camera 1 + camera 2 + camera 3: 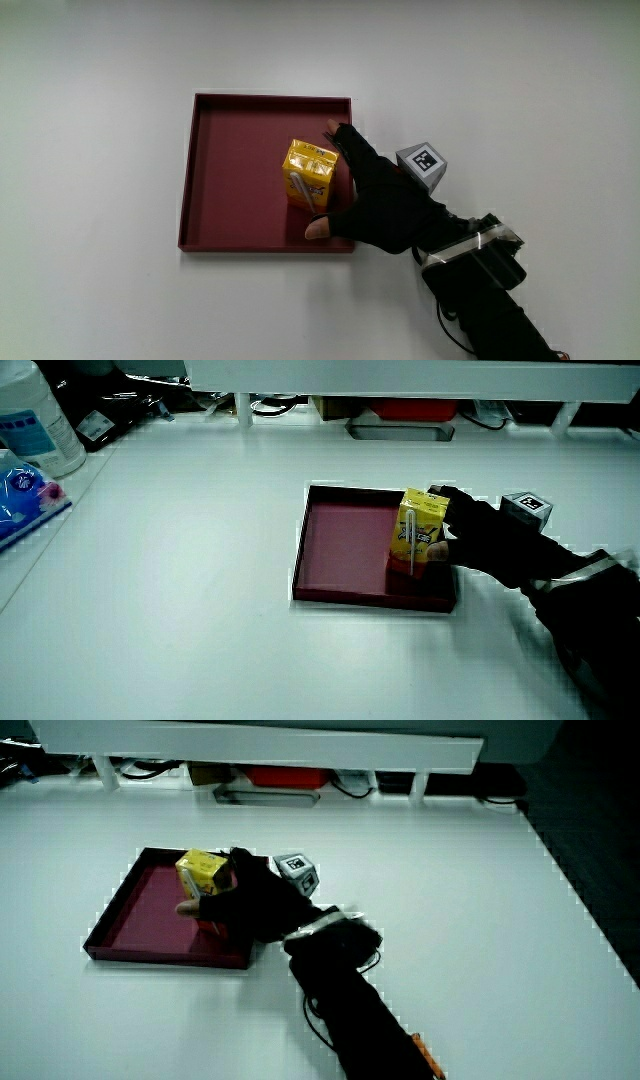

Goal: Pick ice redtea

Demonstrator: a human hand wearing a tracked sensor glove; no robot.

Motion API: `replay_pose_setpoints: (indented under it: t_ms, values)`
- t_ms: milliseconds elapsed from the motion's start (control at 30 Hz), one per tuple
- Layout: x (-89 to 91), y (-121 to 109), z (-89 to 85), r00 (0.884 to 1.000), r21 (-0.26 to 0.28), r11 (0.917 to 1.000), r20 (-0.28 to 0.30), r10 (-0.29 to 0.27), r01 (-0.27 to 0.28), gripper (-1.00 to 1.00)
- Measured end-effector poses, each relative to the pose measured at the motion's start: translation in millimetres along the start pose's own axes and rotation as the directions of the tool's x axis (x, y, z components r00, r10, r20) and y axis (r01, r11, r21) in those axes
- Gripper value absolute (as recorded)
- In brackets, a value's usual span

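Observation:
A yellow ice red tea carton (308,172) stands upright in a dark red tray (230,170), with a straw on its side. The gloved hand (385,205) reaches over the tray's edge right beside the carton. Its fingers are spread: one lies along the carton's side farther from the person, and the thumb sits nearer the person, a little apart from the carton. Both side views show the carton (420,530) (203,870) in the tray (340,550) (150,915) with the hand (495,535) (250,900) cupped beside it. The carton rests on the tray floor.
The patterned cube (423,163) rides on the hand's back. In a side view a white bottle (35,415) and a blue packet (20,495) stand at the table's edge, away from the tray. A low white partition (400,375) lines the table.

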Motion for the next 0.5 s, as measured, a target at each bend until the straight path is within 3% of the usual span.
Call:
replay_pose_setpoints:
  t_ms: [300, 500]
  values:
    - [8.0, 2, -1.3, 1.000, 0.019, 0.9996, -0.020, 0.021, -0.020, 0.07]
    - [12.6, -4, 2.8, 0.996, 0.119, 0.9907, -0.059, 0.073, -0.065, 0.29]
